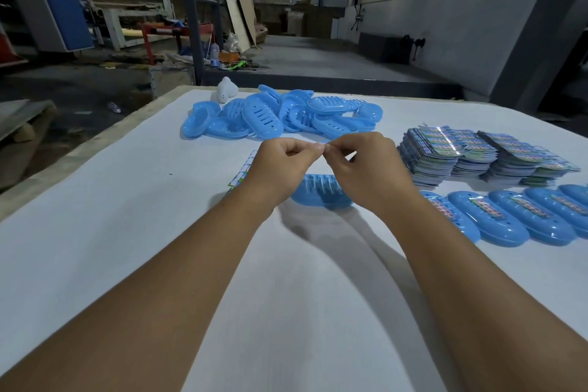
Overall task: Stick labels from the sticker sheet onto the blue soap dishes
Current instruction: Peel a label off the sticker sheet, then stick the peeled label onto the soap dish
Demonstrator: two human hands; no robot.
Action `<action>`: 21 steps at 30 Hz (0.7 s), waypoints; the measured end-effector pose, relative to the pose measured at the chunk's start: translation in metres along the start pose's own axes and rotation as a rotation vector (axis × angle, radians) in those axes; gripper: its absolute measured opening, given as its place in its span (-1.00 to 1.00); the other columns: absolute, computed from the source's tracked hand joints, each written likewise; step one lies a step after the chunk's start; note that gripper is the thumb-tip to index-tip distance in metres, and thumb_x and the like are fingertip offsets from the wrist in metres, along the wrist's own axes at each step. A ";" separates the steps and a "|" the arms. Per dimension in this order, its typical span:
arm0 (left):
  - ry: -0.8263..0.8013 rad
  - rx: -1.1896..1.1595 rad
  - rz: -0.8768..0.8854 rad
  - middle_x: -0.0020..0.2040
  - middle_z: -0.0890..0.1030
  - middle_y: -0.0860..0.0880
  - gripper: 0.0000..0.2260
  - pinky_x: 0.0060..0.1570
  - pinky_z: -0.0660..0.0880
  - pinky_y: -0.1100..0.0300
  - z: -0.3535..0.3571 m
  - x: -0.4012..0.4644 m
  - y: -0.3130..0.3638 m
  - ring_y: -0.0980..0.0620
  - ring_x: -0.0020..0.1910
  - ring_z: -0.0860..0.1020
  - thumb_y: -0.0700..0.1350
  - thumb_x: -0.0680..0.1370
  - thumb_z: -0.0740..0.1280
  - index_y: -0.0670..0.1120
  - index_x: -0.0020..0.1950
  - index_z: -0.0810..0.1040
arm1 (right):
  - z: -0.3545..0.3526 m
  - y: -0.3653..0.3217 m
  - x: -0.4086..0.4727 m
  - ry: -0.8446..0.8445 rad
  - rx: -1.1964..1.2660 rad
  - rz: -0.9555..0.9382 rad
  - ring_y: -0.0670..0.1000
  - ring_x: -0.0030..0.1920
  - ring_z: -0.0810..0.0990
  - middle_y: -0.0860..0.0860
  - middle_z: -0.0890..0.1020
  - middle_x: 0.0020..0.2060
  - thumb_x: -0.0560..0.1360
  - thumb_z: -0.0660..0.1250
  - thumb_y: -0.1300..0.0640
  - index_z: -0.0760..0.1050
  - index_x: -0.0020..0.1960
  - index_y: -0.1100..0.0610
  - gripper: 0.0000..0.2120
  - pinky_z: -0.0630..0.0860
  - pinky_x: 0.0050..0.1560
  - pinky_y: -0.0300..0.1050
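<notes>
Blue soap dishes (280, 114) are lying in a loose pile at the far side of the white surface (127, 232), and one more soap dish (321, 192) is sitting just below the hands, partly hidden by them. Both hands are hovering above it, the left hand (280, 165) and the right hand (366, 165) meeting fingertip to fingertip, pinching something too small to make out. A sticker sheet (242, 172) is peeking out from beneath the left wrist. At the right, labelled dishes (509, 216) are lying in a row, with stacks of sticker sheets (477, 156) sitting just behind them. A white object (226, 91) is resting beside the pile.
</notes>
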State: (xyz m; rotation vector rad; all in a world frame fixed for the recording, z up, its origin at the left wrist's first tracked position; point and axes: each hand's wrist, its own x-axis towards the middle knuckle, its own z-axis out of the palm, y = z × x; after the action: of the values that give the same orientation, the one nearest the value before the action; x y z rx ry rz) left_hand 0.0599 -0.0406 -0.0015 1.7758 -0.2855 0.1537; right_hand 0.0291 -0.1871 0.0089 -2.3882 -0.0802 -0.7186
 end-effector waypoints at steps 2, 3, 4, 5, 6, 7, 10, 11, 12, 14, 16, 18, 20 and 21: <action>0.014 -0.015 -0.010 -0.32 0.66 0.19 -0.87 -0.16 0.47 0.39 -0.001 0.001 -0.002 0.36 -0.33 0.55 0.02 0.53 0.46 -0.02 -0.09 0.71 | 0.000 0.002 0.002 0.025 -0.015 0.031 0.02 -0.22 0.64 -0.08 0.68 -0.29 0.55 0.33 -0.07 0.69 -0.16 0.02 -0.75 0.60 -0.13 0.00; 0.017 -0.017 -0.016 -0.32 0.66 0.18 -0.87 -0.13 0.48 0.34 0.000 0.002 -0.002 0.34 -0.33 0.55 0.03 0.52 0.47 -0.01 -0.11 0.71 | 0.000 0.003 0.004 0.048 -0.020 0.066 0.04 -0.24 0.64 -0.07 0.68 -0.33 0.53 0.34 -0.08 0.68 -0.19 0.02 -0.75 0.60 -0.17 -0.01; 0.020 -0.014 -0.019 -0.34 0.64 0.18 -0.87 -0.14 0.48 0.30 0.000 0.002 -0.002 0.33 -0.36 0.53 0.03 0.51 0.48 -0.01 -0.13 0.71 | -0.002 0.005 0.006 0.071 -0.027 0.110 0.04 -0.26 0.63 -0.05 0.67 -0.37 0.51 0.36 -0.08 0.68 -0.22 0.02 -0.75 0.60 -0.21 -0.02; 0.024 -0.007 -0.023 -0.38 0.62 0.20 -0.87 -0.16 0.47 0.29 0.000 0.003 -0.003 0.33 -0.38 0.51 0.03 0.51 0.47 -0.01 -0.14 0.70 | -0.003 0.008 0.008 0.086 -0.036 0.152 0.05 -0.30 0.62 -0.04 0.65 -0.41 0.48 0.37 -0.09 0.68 -0.25 0.02 -0.76 0.58 -0.25 -0.03; 0.025 -0.001 -0.026 -0.41 0.60 0.21 -0.87 -0.19 0.45 0.29 0.001 0.004 -0.003 0.34 -0.40 0.50 0.02 0.52 0.47 -0.01 -0.14 0.70 | -0.005 0.010 0.009 0.091 -0.040 0.186 0.06 -0.33 0.60 -0.03 0.64 -0.44 0.47 0.38 -0.08 0.68 -0.26 0.04 -0.75 0.57 -0.28 -0.03; 0.024 0.001 -0.031 -0.43 0.59 0.22 -0.88 -0.21 0.43 0.30 0.001 0.005 -0.003 0.35 -0.41 0.50 0.02 0.52 0.46 -0.01 -0.14 0.69 | -0.006 0.012 0.011 0.086 -0.030 0.211 0.07 -0.38 0.57 -0.01 0.62 -0.47 0.45 0.38 -0.07 0.67 -0.28 0.06 -0.75 0.55 -0.30 -0.05; 0.022 0.002 -0.049 -0.44 0.57 0.21 -0.87 -0.20 0.45 0.28 0.001 0.006 -0.003 0.30 -0.41 0.50 0.01 0.52 0.45 -0.02 -0.14 0.70 | -0.006 0.015 0.012 0.049 0.074 0.238 0.01 -0.46 0.36 0.14 0.57 -0.45 0.42 0.37 -0.02 0.65 -0.27 0.18 -0.72 0.40 -0.37 -0.10; 0.020 0.001 -0.057 -0.45 0.56 0.21 -0.87 -0.19 0.46 0.26 0.000 0.005 -0.003 0.27 -0.39 0.50 0.02 0.52 0.45 -0.02 -0.14 0.70 | -0.005 0.015 0.012 0.041 0.097 0.245 -0.02 -0.46 0.32 0.17 0.56 -0.44 0.41 0.36 0.00 0.63 -0.26 0.22 -0.72 0.36 -0.38 -0.11; 0.017 -0.003 -0.063 -0.46 0.55 0.21 -0.86 -0.19 0.46 0.25 0.000 0.005 -0.003 0.23 -0.37 0.50 0.02 0.52 0.45 -0.02 -0.14 0.70 | -0.005 0.014 0.012 0.036 0.111 0.251 -0.03 -0.46 0.29 0.17 0.52 -0.47 0.40 0.34 0.01 0.60 -0.28 0.24 -0.72 0.32 -0.39 -0.12; 0.010 -0.004 -0.071 -0.47 0.54 0.23 -0.86 -0.20 0.43 0.26 -0.001 0.006 -0.003 0.21 -0.35 0.49 0.02 0.53 0.45 -0.03 -0.14 0.70 | -0.005 0.013 0.012 0.024 0.140 0.268 -0.03 -0.47 0.27 0.19 0.46 -0.47 0.38 0.31 0.04 0.52 -0.32 0.28 -0.71 0.30 -0.39 -0.14; 0.002 0.010 -0.077 -0.48 0.54 0.25 -0.86 -0.23 0.40 0.28 -0.001 0.006 -0.004 0.27 -0.40 0.50 0.02 0.53 0.44 -0.03 -0.13 0.70 | -0.006 0.014 0.013 0.014 0.197 0.303 -0.02 -0.44 0.34 0.25 0.52 -0.39 0.38 0.31 0.04 0.52 -0.31 0.31 -0.69 0.34 -0.37 -0.12; -0.008 0.018 -0.093 -0.48 0.54 0.26 -0.83 -0.22 0.39 0.27 -0.002 0.006 -0.005 0.28 -0.38 0.51 0.06 0.53 0.44 -0.01 -0.13 0.71 | -0.008 0.016 0.013 -0.015 0.257 0.337 -0.03 -0.43 0.37 0.18 0.50 -0.45 0.39 0.37 0.01 0.59 -0.27 0.30 -0.67 0.35 -0.38 -0.15; -0.011 0.024 -0.112 -0.46 0.55 0.25 -0.79 -0.23 0.40 0.26 -0.002 0.006 -0.006 0.24 -0.36 0.51 0.13 0.51 0.45 0.00 -0.13 0.72 | -0.010 0.018 0.012 -0.065 0.274 0.351 -0.07 -0.52 0.30 0.03 0.45 -0.52 0.40 0.47 -0.06 0.65 -0.26 0.22 -0.68 0.29 -0.45 -0.23; -0.008 0.033 -0.118 -0.45 0.57 0.22 -0.77 -0.24 0.43 0.25 -0.002 0.005 -0.006 0.25 -0.38 0.51 0.15 0.49 0.46 0.00 -0.14 0.72 | -0.010 0.019 0.012 -0.089 0.273 0.358 -0.07 -0.54 0.25 0.01 0.43 -0.53 0.40 0.51 -0.08 0.67 -0.26 0.20 -0.67 0.26 -0.47 -0.23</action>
State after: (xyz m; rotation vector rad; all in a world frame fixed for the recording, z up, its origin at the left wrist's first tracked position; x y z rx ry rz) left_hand 0.0669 -0.0378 -0.0055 1.8211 -0.1843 0.0677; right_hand 0.0388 -0.2093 0.0114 -2.0944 0.1958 -0.4037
